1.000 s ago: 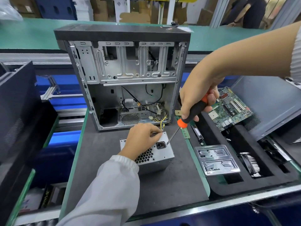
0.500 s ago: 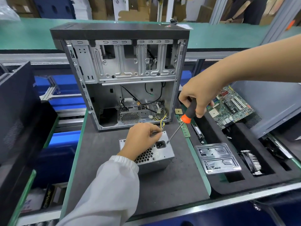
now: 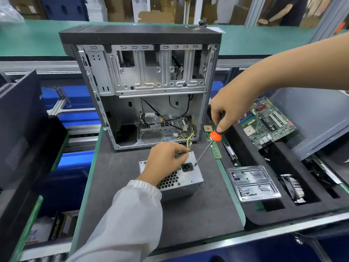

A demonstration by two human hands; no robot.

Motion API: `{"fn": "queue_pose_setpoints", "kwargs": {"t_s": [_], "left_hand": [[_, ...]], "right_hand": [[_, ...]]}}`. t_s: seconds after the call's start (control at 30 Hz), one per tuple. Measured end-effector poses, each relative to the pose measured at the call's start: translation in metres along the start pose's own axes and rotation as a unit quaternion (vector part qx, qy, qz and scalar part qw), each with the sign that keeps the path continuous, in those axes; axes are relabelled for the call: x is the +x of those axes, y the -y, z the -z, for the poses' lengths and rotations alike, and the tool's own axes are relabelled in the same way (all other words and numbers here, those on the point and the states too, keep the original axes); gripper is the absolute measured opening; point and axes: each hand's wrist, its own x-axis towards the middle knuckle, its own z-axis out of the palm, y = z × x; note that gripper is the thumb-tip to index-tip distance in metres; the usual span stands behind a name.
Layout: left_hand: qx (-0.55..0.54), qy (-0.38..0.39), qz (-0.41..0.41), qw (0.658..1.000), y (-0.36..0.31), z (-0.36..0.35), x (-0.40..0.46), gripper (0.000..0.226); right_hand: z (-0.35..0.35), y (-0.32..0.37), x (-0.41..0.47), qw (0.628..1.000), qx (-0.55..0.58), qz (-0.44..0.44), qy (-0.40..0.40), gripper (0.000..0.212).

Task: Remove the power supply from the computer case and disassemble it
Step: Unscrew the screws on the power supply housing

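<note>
The silver power supply [image 3: 186,178] lies on the grey foam mat [image 3: 179,214], in front of the open computer case [image 3: 143,87]. Its yellow and black wires [image 3: 189,139] still run back into the case. My left hand [image 3: 165,159] grips the unit's top, fingers curled over its far edge. My right hand [image 3: 229,112] holds a screwdriver [image 3: 208,146] with a black and orange handle. The screwdriver's tip touches the unit's top face just right of the power socket [image 3: 187,167].
To the right, a black foam tray [image 3: 268,210] holds a motherboard [image 3: 268,122], a memory stick [image 3: 215,150], a clear plastic screw tray [image 3: 253,183] and a heatsink [image 3: 292,186]. A grey case panel [image 3: 317,118] leans at far right. A dark panel [image 3: 20,120] stands at left.
My right hand has risen along the screwdriver and tilted it more upright, its tip staying at the same spot on the power supply. My left hand has kept its grip.
</note>
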Motion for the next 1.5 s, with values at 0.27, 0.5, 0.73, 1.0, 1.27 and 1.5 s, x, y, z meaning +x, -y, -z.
{"fn": "queue_pose_setpoints", "kwargs": {"t_s": [0.27,0.5,0.73,1.0,1.27,1.5], "left_hand": [[-0.003,0.005,0.009,1.0,0.0,0.0,-0.001,0.014],[0.004,0.007,0.009,1.0,-0.001,0.001,-0.001,0.015],[0.0,0.001,0.003,1.0,-0.002,0.002,-0.002,0.016],[0.003,0.004,0.005,1.0,-0.004,0.003,-0.003,0.016],[-0.007,0.001,0.008,1.0,-0.007,0.004,-0.006,0.015],[-0.005,0.001,0.007,1.0,-0.009,0.005,-0.006,0.015]], "right_hand": [[0.005,0.014,-0.007,0.995,-0.053,0.064,-0.058,0.02],[-0.002,0.017,-0.012,0.977,-0.17,0.047,-0.123,0.029],[-0.005,0.018,-0.013,0.984,-0.115,0.07,-0.12,0.016],[0.003,0.015,-0.017,0.992,-0.074,0.067,-0.075,0.013],[0.0,0.017,-0.012,0.993,-0.065,0.053,-0.078,0.017],[0.0,0.02,-0.011,0.991,-0.084,0.057,-0.089,0.018]]}}
